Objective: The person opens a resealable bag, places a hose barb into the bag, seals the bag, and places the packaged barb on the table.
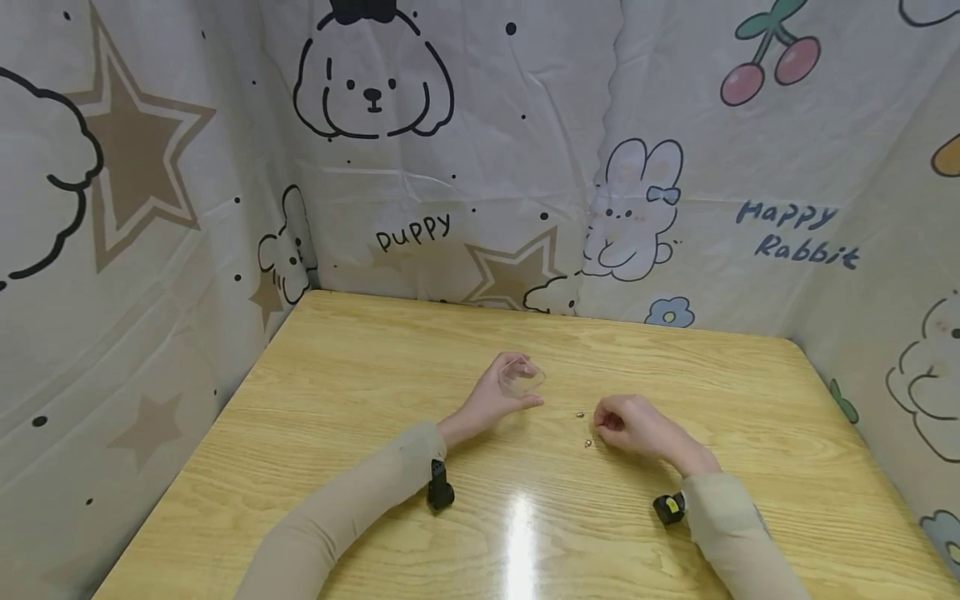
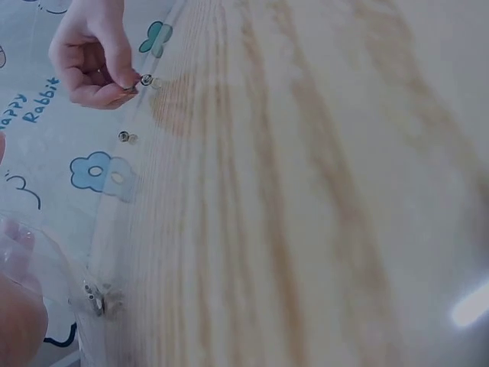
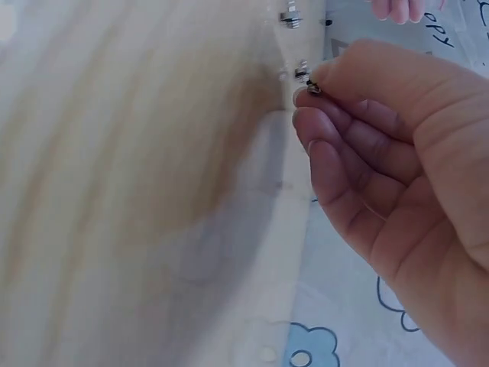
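Note:
My left hand holds a small clear plastic container, thumb on the near side and fingers on the far side. In the left wrist view, shiny metal bits show at the bottom of this container. To its right, my right hand is low over the table. Its thumb and index finger pinch a tiny silver metal piece, too small to identify. Two similar metal pieces lie on the table beside the right hand, a farther piece and a nearer piece.
The wooden table has a light glare near its front. Patterned fabric curtains rise behind it and along both sides. Black wrist cameras are strapped to the left sleeve and the right sleeve.

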Available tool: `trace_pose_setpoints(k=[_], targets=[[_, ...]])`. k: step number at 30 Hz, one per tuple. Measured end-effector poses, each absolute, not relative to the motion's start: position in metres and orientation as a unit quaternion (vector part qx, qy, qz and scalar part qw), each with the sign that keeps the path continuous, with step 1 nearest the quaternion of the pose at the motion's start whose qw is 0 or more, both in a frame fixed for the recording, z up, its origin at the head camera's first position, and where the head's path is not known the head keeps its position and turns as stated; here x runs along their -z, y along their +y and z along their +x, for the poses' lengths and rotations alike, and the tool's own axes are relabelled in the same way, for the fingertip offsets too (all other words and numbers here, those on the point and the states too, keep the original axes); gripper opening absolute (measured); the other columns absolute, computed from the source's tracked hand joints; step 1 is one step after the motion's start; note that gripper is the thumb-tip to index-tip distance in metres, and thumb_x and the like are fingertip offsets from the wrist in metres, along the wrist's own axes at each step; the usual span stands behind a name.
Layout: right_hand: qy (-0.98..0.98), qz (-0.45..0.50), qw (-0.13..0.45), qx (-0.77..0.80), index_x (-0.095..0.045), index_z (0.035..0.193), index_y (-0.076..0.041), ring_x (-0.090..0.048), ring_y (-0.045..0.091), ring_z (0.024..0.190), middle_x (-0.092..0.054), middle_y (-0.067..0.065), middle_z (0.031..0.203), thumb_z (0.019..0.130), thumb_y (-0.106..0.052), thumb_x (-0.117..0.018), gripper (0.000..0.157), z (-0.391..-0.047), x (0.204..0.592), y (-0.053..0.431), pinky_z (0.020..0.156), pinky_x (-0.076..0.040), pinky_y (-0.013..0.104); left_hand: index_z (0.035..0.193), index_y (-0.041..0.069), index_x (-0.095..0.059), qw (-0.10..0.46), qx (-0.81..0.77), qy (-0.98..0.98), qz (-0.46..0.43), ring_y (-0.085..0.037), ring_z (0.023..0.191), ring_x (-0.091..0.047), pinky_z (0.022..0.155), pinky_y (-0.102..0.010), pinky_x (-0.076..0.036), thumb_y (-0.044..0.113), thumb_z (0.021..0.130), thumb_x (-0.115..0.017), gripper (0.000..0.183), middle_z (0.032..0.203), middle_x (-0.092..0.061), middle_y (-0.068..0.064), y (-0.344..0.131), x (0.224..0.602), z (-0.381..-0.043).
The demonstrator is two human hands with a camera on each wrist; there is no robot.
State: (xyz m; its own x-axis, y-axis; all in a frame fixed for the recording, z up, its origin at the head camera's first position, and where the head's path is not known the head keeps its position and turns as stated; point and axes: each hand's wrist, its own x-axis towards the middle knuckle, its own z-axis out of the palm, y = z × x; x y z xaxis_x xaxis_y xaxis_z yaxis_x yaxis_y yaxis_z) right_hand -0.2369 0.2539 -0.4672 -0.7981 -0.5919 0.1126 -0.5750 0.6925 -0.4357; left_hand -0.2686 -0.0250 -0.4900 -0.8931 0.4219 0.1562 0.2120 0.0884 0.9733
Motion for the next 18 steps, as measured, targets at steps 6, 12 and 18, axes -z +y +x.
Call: trace_pose_setpoints(k=[6,12,18], targets=[[0.913,-0.326,0.007,0.243,-0.067,0.086,-0.011,-0.054,-0.001,0.071,-0.066,-0.005,0.08,0.086,-0.001,-0.066,0.011,-0.245,0.451,0.243,0.064,-0.052,0.019,0.141,0.001,-0.039,0.076,-0.642,0.732,0.215,-0.029,0.13,-0.053,0.116,-0.047,-0.039,0.011,0.084,-0.079,0.07,0.132,-0.06,-0.012,-0.024,0.49,-0.268],[0.9,-0.359,-0.038,0.244,-0.067,0.086,-0.012,-0.058,0.0,0.073,-0.068,-0.005,0.081,0.087,-0.002,-0.07,0.01,-0.256,0.429,0.225,0.066,-0.055,0.022,0.139,0.003,-0.041,0.072,-0.649,0.727,0.211,-0.03,0.129,-0.054,0.116,-0.048,-0.038,0.01,0.084,-0.079,0.068,0.132,-0.061,-0.013,-0.023,0.49,-0.268],[0.89,-0.384,-0.074,0.235,-0.069,0.09,-0.01,-0.062,0.006,0.075,-0.069,0.0,0.083,0.089,-0.006,-0.071,0.004,-0.264,0.406,0.201,0.069,-0.058,0.027,0.138,0.009,-0.043,0.073,-0.65,0.726,0.211,-0.029,0.128,-0.054,0.114,-0.049,-0.04,0.011,0.084,-0.08,0.066,0.131,-0.061,-0.012,-0.022,0.491,-0.269]])
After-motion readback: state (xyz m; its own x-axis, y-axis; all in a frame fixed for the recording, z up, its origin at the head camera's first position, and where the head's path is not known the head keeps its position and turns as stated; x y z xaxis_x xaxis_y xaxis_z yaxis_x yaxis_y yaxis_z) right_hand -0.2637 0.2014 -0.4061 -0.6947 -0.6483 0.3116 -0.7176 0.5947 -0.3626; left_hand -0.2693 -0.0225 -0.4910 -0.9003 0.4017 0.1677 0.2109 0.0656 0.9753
